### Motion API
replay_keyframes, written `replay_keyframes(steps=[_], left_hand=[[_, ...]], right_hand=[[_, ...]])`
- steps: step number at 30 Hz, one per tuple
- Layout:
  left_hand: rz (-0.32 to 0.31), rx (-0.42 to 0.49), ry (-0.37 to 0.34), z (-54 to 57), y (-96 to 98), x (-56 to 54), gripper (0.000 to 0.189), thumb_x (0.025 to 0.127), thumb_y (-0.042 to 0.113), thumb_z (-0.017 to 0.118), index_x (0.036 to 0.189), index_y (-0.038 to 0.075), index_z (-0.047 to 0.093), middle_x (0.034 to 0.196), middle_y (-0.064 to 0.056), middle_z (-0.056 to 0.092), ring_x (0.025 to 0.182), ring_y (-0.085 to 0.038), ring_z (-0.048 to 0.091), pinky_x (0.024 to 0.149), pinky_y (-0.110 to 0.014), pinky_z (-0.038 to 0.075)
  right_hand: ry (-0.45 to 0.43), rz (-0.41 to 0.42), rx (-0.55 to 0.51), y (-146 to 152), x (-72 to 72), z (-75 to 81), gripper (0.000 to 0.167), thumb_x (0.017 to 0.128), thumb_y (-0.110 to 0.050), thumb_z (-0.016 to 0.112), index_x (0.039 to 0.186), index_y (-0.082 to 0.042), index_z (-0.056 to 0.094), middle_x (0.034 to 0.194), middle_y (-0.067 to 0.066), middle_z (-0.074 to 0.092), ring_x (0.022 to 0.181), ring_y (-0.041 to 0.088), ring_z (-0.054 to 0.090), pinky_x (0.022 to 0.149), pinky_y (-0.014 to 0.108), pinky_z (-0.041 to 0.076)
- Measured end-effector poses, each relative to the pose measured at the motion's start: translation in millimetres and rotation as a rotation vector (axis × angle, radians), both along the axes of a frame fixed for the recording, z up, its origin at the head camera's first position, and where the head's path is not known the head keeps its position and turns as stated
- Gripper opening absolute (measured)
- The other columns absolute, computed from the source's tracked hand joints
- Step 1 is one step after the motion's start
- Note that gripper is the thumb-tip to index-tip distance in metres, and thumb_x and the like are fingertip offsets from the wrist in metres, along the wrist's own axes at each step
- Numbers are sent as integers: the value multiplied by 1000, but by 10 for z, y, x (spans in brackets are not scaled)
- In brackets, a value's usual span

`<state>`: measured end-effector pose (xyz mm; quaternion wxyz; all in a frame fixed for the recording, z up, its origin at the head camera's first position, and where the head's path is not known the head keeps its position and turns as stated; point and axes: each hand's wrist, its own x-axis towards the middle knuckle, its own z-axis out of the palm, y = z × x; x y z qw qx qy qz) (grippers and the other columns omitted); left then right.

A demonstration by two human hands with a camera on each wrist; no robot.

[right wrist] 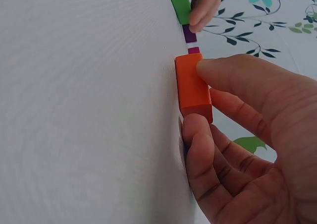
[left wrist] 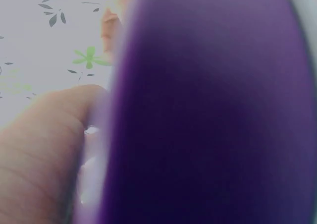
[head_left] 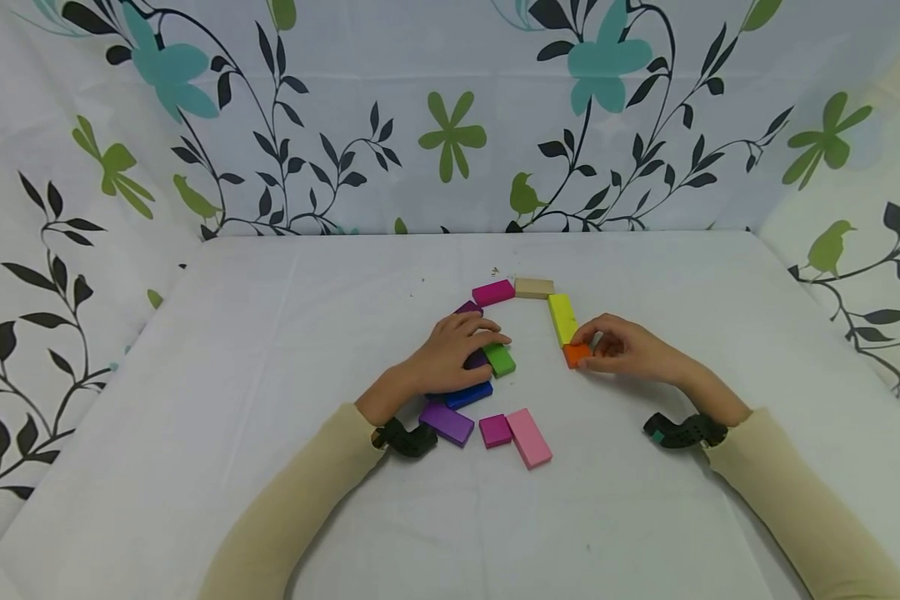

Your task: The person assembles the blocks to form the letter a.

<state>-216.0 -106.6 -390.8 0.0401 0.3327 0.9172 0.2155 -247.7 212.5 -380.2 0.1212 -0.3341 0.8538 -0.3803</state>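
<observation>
My right hand (head_left: 630, 350) pinches an orange block (right wrist: 192, 83) between thumb and fingers. The orange block sits low at the table, at the near end of a yellow block (head_left: 562, 318). My left hand (head_left: 453, 354) lies over the left side of the block group, fingers reaching to a green block (head_left: 500, 360). A dark purple block (head_left: 477, 359) shows between its thumb and fingers; whether they pinch either block is hidden. Under the left wrist lies a violet block (head_left: 448, 423), which fills much of the left wrist view. A blue block (head_left: 471, 395) is near the thumb.
At the far side of the blocks lie a magenta block (head_left: 493, 292) and a tan block (head_left: 534, 287). On the near side a small magenta block (head_left: 495, 431) touches a pink block (head_left: 528, 438). A patterned cloth (head_left: 450, 75) hangs behind the white table (head_left: 285, 500).
</observation>
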Motion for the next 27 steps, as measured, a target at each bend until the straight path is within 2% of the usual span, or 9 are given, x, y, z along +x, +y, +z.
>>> replay_keyframes(steps=[15, 27], left_hand=[[78, 43, -8, 27, 70, 66, 42, 92, 28, 64, 132, 16, 60, 132, -9, 53, 132, -26, 40, 116, -54, 14], [74, 11, 35, 26, 115, 72, 39, 93, 31, 66, 129, 16, 64, 122, -7, 58, 119, -21, 51, 115, -50, 20]], right_hand=[[4, 9, -9, -3, 8, -3, 30, 87, -4, 72, 114, -1, 63, 106, 10, 59, 77, 15, 53, 71, 20, 47], [1, 5, -9, -1, -2, -18, 30, 87, -5, 72, 115, -2, 62, 104, 10, 58, 77, 15, 53, 70, 20, 47]])
